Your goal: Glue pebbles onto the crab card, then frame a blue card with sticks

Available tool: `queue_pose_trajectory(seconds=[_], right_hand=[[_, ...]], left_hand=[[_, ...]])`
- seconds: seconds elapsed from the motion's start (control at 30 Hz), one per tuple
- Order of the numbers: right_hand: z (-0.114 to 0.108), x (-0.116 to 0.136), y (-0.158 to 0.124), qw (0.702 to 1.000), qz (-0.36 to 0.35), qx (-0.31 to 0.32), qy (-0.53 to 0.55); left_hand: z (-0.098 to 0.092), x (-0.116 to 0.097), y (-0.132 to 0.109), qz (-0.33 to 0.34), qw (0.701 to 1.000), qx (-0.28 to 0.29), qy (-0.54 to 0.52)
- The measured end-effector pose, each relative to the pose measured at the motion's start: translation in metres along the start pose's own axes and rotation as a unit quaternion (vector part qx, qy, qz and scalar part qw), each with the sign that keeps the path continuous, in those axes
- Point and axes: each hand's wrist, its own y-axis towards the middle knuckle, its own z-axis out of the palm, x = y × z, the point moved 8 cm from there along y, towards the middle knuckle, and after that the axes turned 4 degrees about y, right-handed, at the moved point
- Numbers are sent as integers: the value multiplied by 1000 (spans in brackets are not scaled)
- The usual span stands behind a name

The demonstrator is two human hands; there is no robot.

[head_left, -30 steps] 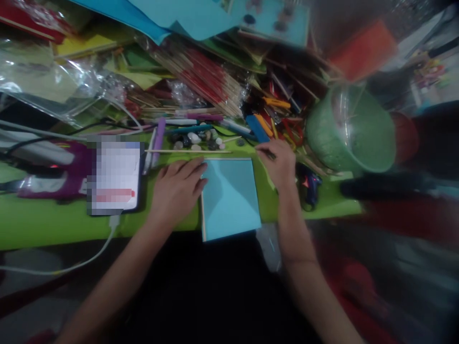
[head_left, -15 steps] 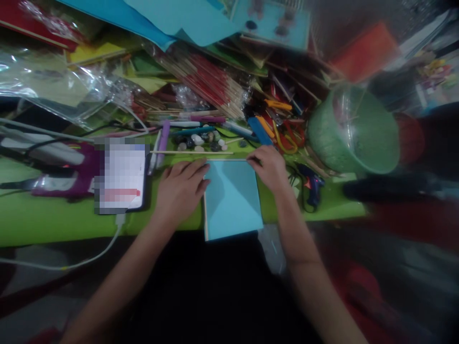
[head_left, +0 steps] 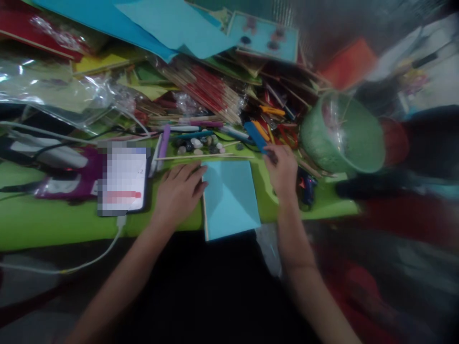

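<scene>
A light-blue square board (head_left: 233, 198) lies near the table's front edge, a pale strip along its left side. My left hand (head_left: 179, 191) rests flat at its upper left, fingertips on the edge, fingers stretched and gripping nothing. Beyond the board's right side, my right hand (head_left: 283, 167) has its fingers curled round the lower end of a blue utility knife (head_left: 255, 135); the fingers partly hide that end. Thin wooden sticks (head_left: 204, 156) lie just above the board.
A phone (head_left: 125, 179) with a charging cable lies left, beside a purple power strip (head_left: 68, 186). Pebbles (head_left: 196, 143) and pens lie behind the sticks. At right are a glue gun (head_left: 306, 188) and a green bucket (head_left: 344, 134). Paper and bundled sticks (head_left: 211, 86) are heaped behind.
My right hand has left the board's top right corner and moved right to the blue utility knife. A thin stick now lies above the board's top edge. My left hand stays at the board.
</scene>
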Motion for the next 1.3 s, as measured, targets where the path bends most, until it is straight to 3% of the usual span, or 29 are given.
queue_pose_trajectory(seconds=[0.17,0.27,0.43,0.6,0.67,0.83,1.0,1.17,1.3], right_hand=[[-78,-47,-55,986,98,-136,-27],[-104,-83,-97,967,195,-152,-60],[-92,-128,-135,925,366,-97,21],[-81,-144,-135,885,410,-169,143],[-82,-141,-131,876,393,-198,196],[-113,-101,-122,899,268,-275,209],[-93,-70,-113,872,317,-108,358],[-92,-49,-95,870,272,-121,392],[-58,-31,-73,853,276,20,442]], left_hand=[[-2,3,-2,18,1000,-25,-6],[-4,1,-3,32,999,-28,2],[-5,-2,-3,34,999,-21,11],[-5,0,-6,32,999,-27,-5],[-4,1,-7,28,999,-22,-9],[-3,2,-7,25,999,-20,-14],[-1,0,-8,17,999,-20,-30],[-1,-1,-14,24,998,-26,-55],[-3,-3,-15,25,998,-18,-57]])
